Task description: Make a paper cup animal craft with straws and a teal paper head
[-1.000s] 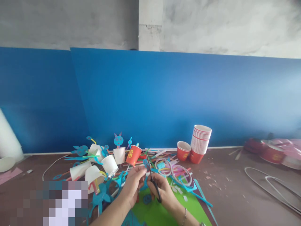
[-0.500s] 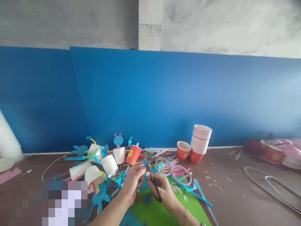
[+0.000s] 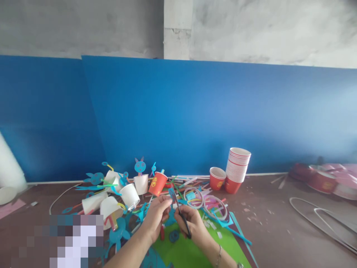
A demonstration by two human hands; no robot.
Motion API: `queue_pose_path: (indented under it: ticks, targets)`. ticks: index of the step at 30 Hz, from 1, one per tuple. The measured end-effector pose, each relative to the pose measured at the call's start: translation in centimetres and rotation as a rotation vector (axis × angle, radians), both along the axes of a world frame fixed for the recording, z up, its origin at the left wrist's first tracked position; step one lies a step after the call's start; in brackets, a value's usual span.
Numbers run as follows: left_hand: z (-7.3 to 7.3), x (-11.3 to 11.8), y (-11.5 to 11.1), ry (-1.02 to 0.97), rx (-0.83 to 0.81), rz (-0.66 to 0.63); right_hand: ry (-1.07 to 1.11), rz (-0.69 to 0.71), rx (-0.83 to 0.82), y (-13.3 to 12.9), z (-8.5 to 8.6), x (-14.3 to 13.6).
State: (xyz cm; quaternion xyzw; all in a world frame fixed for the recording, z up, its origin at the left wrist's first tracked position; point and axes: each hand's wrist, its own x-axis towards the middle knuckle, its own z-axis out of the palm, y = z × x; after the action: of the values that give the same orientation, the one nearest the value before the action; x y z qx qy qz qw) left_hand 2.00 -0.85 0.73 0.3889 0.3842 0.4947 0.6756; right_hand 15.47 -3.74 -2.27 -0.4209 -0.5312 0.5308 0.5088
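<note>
Between the fingertips of my left hand (image 3: 157, 214) is a small blue paper piece (image 3: 172, 194) with dark drawn lines. My right hand (image 3: 192, 223) is closed around the black handles of a pair of scissors (image 3: 181, 212), whose blades point up and away beside the blue piece. Below both hands lies a green sheet (image 3: 195, 249), and a small blue cutout (image 3: 174, 236) with dark rings rests on it. Whether the blades touch the held paper is too small to tell.
White cups (image 3: 130, 195) with blue paper figures crowd the left. A tilted red cup (image 3: 158, 183), straws and two white rings (image 3: 215, 208) lie beyond my hands. Stacked cups (image 3: 238, 165) stand at the right, near another red cup (image 3: 217, 178). Wire (image 3: 320, 223) lies farther right.
</note>
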Motion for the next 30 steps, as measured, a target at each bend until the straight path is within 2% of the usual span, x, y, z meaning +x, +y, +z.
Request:
queue_pose_path:
  ticks: [11,30]
  targets:
    - [-0.45,0.10,0.34,0.002,0.047,0.023,-0.010,0.021,-0.017,-0.14,0.27,-0.18]
    - [-0.53,-0.36,0.76,0.028,0.077,-0.050,-0.026,0.026,-0.045,-0.18,0.23,-0.04]
